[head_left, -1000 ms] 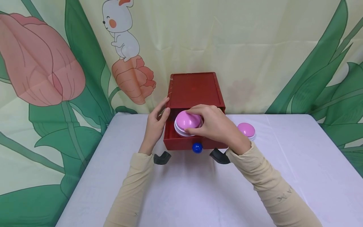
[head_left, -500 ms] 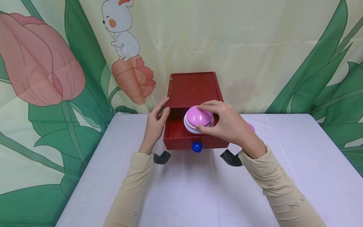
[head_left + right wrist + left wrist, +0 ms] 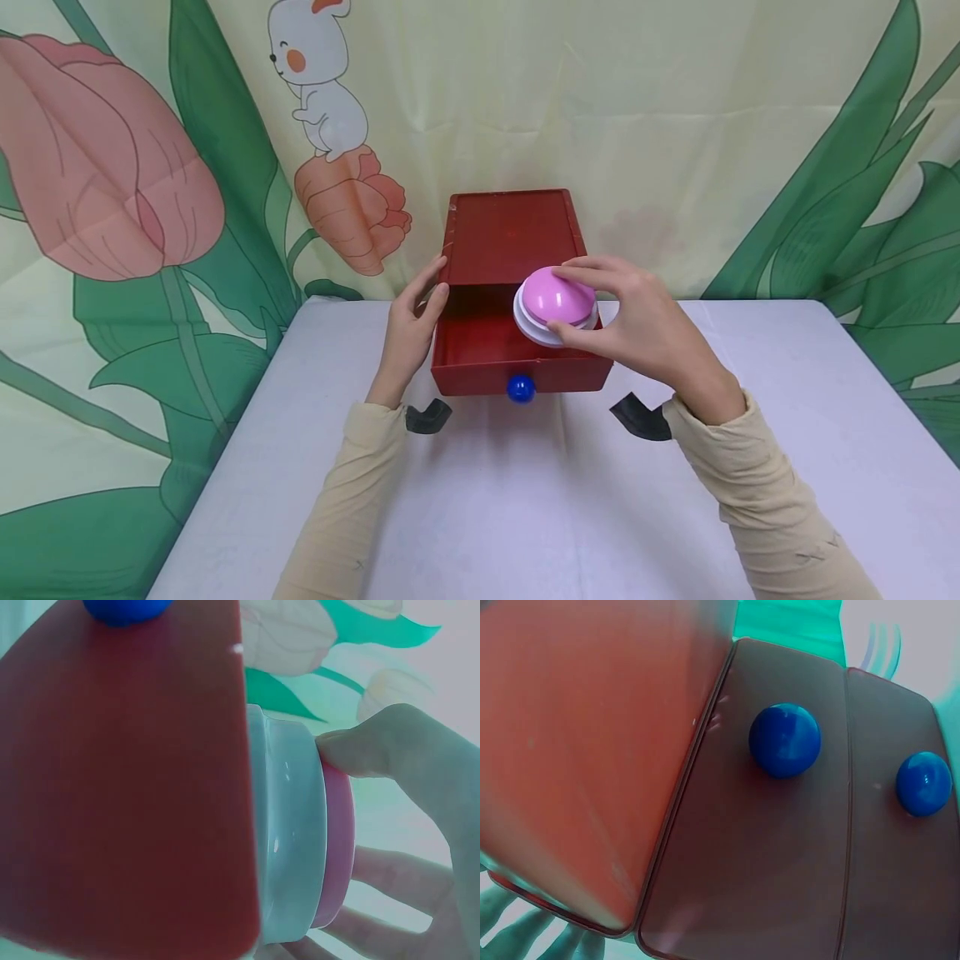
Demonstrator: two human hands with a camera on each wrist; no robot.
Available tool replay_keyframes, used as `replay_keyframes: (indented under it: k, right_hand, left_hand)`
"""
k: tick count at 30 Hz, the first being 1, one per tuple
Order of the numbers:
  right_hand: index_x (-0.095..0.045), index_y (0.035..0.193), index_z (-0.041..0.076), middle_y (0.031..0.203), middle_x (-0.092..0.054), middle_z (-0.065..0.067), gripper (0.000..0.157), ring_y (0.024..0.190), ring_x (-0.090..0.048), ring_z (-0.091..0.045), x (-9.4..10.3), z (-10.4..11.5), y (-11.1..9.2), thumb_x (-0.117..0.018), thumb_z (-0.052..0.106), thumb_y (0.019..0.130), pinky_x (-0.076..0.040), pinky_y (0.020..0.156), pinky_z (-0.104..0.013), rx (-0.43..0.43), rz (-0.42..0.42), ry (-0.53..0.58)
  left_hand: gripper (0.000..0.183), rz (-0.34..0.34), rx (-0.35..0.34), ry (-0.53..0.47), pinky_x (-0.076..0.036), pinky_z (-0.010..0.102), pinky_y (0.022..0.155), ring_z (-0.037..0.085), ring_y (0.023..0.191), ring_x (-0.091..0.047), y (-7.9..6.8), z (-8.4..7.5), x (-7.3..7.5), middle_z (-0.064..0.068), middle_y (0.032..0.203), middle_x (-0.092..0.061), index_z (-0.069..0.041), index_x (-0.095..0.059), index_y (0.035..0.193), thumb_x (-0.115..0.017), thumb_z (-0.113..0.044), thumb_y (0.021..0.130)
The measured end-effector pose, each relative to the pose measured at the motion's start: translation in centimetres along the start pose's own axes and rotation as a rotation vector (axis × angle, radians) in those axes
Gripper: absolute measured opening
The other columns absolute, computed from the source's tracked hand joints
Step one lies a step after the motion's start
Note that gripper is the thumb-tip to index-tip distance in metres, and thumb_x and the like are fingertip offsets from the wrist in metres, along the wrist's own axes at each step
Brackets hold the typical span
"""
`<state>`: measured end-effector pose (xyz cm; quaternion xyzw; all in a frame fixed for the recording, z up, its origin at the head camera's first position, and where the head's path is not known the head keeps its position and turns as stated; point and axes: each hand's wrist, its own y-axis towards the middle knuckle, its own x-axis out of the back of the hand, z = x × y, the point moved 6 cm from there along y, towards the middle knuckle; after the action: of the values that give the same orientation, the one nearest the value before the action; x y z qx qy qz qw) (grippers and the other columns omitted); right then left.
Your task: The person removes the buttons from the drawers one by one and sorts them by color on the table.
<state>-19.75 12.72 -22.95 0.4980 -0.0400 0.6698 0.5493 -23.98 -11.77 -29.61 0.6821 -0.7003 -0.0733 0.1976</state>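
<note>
My right hand (image 3: 641, 329) grips a round push button (image 3: 557, 296) with a pink dome and a white base. It is held tilted over the right part of the pulled-out top drawer (image 3: 476, 379) of a red drawer cabinet (image 3: 513, 237). In the right wrist view, thumb and fingers pinch the pink top, and the drawer front overlaps the white base (image 3: 292, 832). The visible drawer floor is bare. My left hand (image 3: 405, 337) rests with extended fingers against the cabinet's left side; its fingertips (image 3: 525, 934) show at the lower left in the left wrist view.
A blue knob (image 3: 521, 388) sticks out of the open drawer's front. Lower drawer fronts with blue knobs (image 3: 785, 740) appear in the left wrist view. The cabinet stands at the back of a white-covered table (image 3: 495, 517), against a printed curtain (image 3: 637, 125).
My right hand has lifted the pink-topped button and carried it rightward from the drawer's middle. A second pink-topped button on the table at the right is now hidden behind that hand. The left hand stays put.
</note>
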Motion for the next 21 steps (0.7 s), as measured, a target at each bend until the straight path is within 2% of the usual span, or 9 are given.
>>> replay_keyframes:
  k: [6, 9, 14, 16, 21]
  right_hand:
    - [-0.068, 0.126, 0.009, 0.126, -0.066, -0.008, 0.050, 0.116, -0.061, -0.027, 1.3, -0.4, -0.5, -0.082, 0.015, 0.079, -0.057, 0.086, -0.044, -0.025, -0.025, -0.025]
    - [-0.069, 0.127, 0.012, 0.126, -0.066, -0.007, 0.050, 0.116, -0.061, -0.026, 1.8, -0.8, -0.7, -0.083, 0.015, 0.079, -0.056, 0.085, -0.032, -0.040, -0.034, -0.036]
    - [-0.069, 0.127, 0.011, 0.127, -0.066, -0.008, 0.051, 0.114, -0.063, -0.027, 2.5, -1.6, -1.1, -0.084, 0.016, 0.078, -0.045, 0.081, -0.007, -0.048, -0.054, -0.041]
    - [-0.069, 0.126, 0.010, 0.126, -0.066, -0.008, 0.052, 0.113, -0.063, -0.028, 2.8, -1.9, -1.3, -0.085, 0.016, 0.077, -0.042, 0.081, -0.004, -0.049, -0.062, -0.046]
    - [-0.069, 0.126, 0.008, 0.125, -0.067, -0.009, 0.053, 0.112, -0.064, -0.029, 3.3, -2.7, -1.7, -0.085, 0.015, 0.076, -0.041, 0.080, -0.003, -0.054, -0.078, -0.058]
  left_hand:
    - [0.047, 0.001, -0.008, -0.007, -0.042, 0.043, 0.111, 0.025, 0.140, -0.044, 0.0, 0.0, 0.0, 0.012, 0.156, -0.041, -0.003, -0.046, 0.148, -0.052, -0.015, 0.103]
    - [0.046, 0.000, -0.013, -0.003, -0.043, 0.043, 0.111, 0.025, 0.140, -0.044, 0.1, 0.1, 0.0, 0.012, 0.156, -0.041, -0.003, -0.046, 0.147, -0.052, -0.015, 0.103]
    - [0.047, -0.005, -0.028, -0.007, -0.042, 0.043, 0.111, 0.023, 0.141, -0.043, 0.7, 2.1, 0.1, 0.008, 0.157, -0.041, -0.007, -0.046, 0.148, -0.052, -0.016, 0.103]
    - [0.047, -0.009, -0.037, -0.009, -0.042, 0.043, 0.112, 0.021, 0.141, -0.043, 1.0, 3.1, 0.1, 0.004, 0.157, -0.041, -0.010, -0.046, 0.149, -0.053, -0.018, 0.103]
    - [0.046, -0.017, -0.055, -0.002, -0.044, 0.043, 0.110, 0.017, 0.139, -0.045, 1.1, 3.4, 0.2, -0.003, 0.155, -0.044, -0.017, -0.049, 0.148, -0.054, -0.023, 0.103]
